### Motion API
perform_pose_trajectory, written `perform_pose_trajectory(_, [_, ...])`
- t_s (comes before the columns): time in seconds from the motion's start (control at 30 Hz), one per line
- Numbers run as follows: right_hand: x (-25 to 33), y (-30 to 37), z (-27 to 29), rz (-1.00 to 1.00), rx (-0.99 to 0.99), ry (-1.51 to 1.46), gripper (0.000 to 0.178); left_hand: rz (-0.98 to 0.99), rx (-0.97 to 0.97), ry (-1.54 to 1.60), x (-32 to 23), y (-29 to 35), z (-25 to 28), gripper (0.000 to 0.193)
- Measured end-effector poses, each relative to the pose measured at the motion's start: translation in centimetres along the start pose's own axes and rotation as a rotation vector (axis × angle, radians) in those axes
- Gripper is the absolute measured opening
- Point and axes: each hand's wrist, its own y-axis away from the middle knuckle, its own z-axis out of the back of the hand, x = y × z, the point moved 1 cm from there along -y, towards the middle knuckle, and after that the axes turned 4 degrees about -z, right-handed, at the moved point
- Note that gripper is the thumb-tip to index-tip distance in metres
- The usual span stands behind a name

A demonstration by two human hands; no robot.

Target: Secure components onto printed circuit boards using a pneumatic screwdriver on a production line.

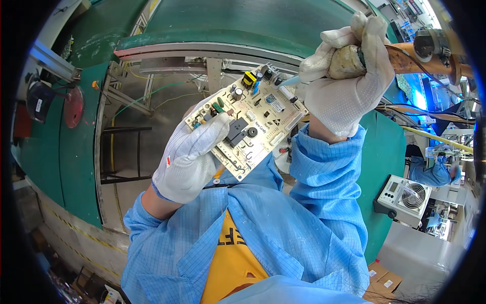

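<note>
My gloved left hand (190, 159) is closed on the left edge of a cream circuit board (263, 129), thumb over its face. The board is tilted in front of my chest, above the floor. It carries a black relay-like block (236, 133), a yellow-and-black transformer (248, 79), a round black buzzer (251, 132) and several capacitors. My gloved right hand (349, 76) is raised at the board's upper right, its fingers wrapped round a tool with a worn beige, rounded body (346, 62). A pale blue tip (290, 81) points from that hand toward the board's top edge; the hand hides how they join.
A green-topped bench with a metal rail (202, 48) runs across the far side. Another green table (76, 147) stands at left. At right are an orange-brown arm or pipe (425, 61) with cables, and a white fan unit (403, 199) on a green surface (377, 167).
</note>
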Motion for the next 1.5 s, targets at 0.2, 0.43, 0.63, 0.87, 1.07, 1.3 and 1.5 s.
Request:
perform_pose_trajectory(0.2, [1.5, 0.3, -0.9, -0.029, 0.001, 0.104, 0.039, 0.052, -0.026, 0.099, -0.1, 0.0, 0.2, 0.034])
perform_pose_trajectory(0.43, [2.2, 1.0, -0.9, -0.238, -0.235, -0.475, 0.037, 0.076, -0.062, 0.097, -0.4, 0.0, 1.1, 0.034])
perform_pose_trajectory(0.63, [1.1, 1.2, 0.0, -0.293, 0.035, -0.52, 0.031, 0.027, -0.059, 0.105, -0.4, 0.3, 1.4, 0.029])
perform_pose_trajectory(0.87, [0.8, 0.7, 0.0, -0.241, 0.122, -0.506, 0.03, 0.002, -0.127, 0.074, -0.2, -0.1, 1.8, 0.029])
perform_pose_trajectory(1.07, [-0.2, -0.4, 1.2, -0.177, 0.055, -0.358, 0.036, 0.052, -0.035, 0.145, -0.4, -1.2, 1.7, 0.031])
perform_pose_trajectory(1.3, [0.5, -1.1, 2.4, -0.262, 0.258, -0.479, 0.038, 0.025, -0.14, 0.035, -0.4, -3.1, 5.2, 0.039])
perform_pose_trajectory(1.5, [2.3, -0.3, 4.0, -0.325, 0.195, -0.514, 0.036, -0.062, -0.086, 0.127, -2.5, -3.8, 10.8, 0.035])
